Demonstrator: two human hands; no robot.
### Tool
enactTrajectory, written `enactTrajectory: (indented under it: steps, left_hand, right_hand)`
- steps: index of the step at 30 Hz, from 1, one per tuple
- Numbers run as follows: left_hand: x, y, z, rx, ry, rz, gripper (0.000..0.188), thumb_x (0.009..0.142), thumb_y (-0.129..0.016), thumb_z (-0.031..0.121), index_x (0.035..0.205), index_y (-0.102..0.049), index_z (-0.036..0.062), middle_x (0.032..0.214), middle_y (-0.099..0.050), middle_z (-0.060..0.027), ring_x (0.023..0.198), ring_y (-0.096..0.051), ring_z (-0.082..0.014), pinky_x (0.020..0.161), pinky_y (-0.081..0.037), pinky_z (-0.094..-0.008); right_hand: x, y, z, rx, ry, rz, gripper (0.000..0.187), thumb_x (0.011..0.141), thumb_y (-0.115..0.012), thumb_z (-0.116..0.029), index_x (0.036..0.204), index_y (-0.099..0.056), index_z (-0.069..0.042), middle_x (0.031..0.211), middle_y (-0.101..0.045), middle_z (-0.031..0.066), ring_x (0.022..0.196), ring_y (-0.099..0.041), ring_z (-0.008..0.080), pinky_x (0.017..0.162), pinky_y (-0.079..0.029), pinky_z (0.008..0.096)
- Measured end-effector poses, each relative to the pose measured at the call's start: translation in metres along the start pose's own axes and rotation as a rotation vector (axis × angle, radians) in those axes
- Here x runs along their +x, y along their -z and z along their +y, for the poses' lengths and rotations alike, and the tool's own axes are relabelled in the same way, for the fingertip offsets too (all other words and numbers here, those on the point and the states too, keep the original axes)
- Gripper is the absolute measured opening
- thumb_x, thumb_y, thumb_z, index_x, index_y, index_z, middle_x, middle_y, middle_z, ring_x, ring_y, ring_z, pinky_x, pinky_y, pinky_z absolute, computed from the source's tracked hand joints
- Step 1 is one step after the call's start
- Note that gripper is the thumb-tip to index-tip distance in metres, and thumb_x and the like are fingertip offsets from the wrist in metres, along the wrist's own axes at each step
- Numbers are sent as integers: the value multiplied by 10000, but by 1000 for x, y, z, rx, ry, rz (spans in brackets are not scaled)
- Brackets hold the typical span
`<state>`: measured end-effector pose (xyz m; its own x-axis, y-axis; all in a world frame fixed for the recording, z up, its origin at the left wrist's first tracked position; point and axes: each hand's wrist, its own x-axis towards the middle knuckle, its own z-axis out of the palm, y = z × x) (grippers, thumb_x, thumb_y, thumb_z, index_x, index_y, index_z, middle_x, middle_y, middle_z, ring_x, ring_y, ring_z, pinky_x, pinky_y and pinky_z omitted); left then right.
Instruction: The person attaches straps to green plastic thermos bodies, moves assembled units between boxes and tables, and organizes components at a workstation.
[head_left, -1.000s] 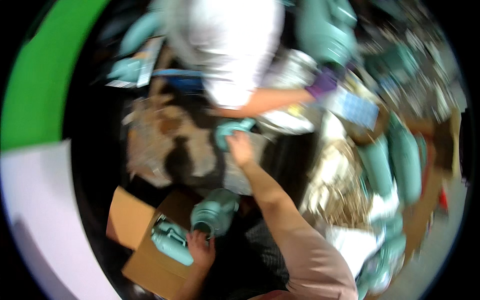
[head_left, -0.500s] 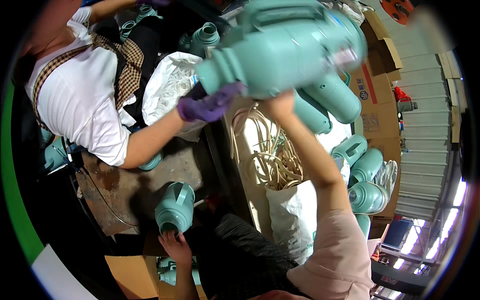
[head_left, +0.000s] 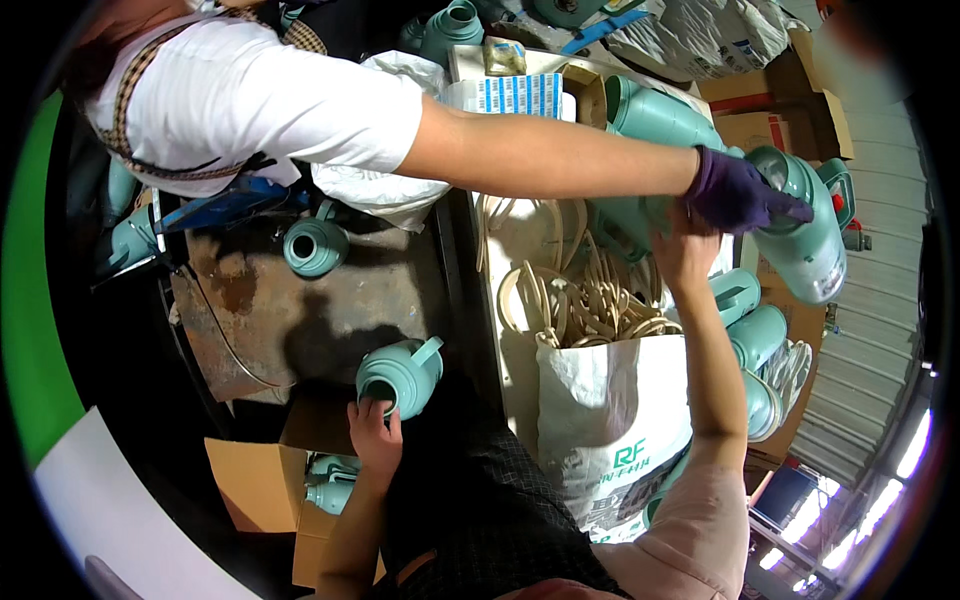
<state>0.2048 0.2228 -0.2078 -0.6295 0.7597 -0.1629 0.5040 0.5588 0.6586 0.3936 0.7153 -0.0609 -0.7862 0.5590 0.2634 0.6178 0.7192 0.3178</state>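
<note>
Plainly, the left hand (head_left: 376, 437) grips the green flask (head_left: 408, 376) near the carton (head_left: 312, 547), mouth pointing lower left, long axis foreshortened, base hidden; behind a purple glove (head_left: 735, 190), the right hand's (head_left: 688, 252) grasp is unclear.

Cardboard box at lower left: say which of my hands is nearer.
Left. Your left hand, on a jug, is just up and right of the cardboard box; your right hand is much farther that way, beside a purple glove.
</note>
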Motion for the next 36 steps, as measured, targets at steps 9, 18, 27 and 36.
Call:
enactTrajectory:
  steps: [9, 18, 27, 36]
  left_hand:
    - [2, 8, -27, 58, -58, -15, 188, 796, -700, 122, 954, -615, 65, 1018, -601, -157, 954, -525, -417, 816, -454, -501]
    - [-10, 29, -49, 94, -38, -21, 198, 814, -675, 143, 981, -620, 51, 1035, -607, -157, 945, -527, -404, 813, -450, -491]
    - [-19, 33, -66, 71, -67, 20, 173, 894, -631, 167, 988, -600, 26, 1022, -596, -206, 955, -544, -450, 924, -397, -585]
    - [19, 118, 62, 76, -417, -106, 170, 806, -703, 136, 936, -614, 69, 950, -575, -158, 855, -522, -420, 705, -438, -514]
  right_hand:
    - [-86, 124, -67, 131, 140, 141, 300, 568, -781, 12, 714, -535, -77, 1223, -662, 102, 1104, -576, 327, 942, -439, 444]
    - [-83, 168, -119, 264, 446, 166, 323, 605, -776, -91, 794, -518, -135, 1206, -662, 66, 954, -564, 265, 813, -445, 424]
    - [-28, 141, -191, 586, 445, -24, 451, 760, -653, -108, 1208, -639, -161, 1293, -626, 78, 1075, -596, 266, 935, -482, 401]
    - [-91, 152, -250, 1341, 82, -540, 908, 679, -809, -150, 1461, -372, 4, 1373, -511, 226, 1302, -479, 384, 1112, -373, 444]
